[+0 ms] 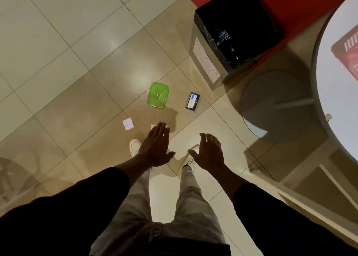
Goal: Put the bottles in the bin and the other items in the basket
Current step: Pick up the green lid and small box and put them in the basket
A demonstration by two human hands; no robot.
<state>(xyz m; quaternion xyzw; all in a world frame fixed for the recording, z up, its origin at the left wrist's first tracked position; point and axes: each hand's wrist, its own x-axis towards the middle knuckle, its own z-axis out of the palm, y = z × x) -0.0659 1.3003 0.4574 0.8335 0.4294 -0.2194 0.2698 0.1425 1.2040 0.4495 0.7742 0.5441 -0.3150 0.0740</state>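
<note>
Both hands, left (pixel 156 145) and right (pixel 210 152), hang spread wide and empty above the floor (pixel 77 81). The green container (pixel 158 95), small box (pixel 192 101) and paper slips (pixel 128 123) lie ahead; a bottle (pixel 225 40) sits in the bin (pixel 205 62). Crouch, grip each item by its edges, then carry it to the basket (pixel 346 54) on the counter (pixel 333 100).

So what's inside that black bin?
In the bin, lined with a black bag, lies a dark bottle with a blue-and-white label. The bin's depths are too dark to show whether anything else lies under or beside it.
</note>
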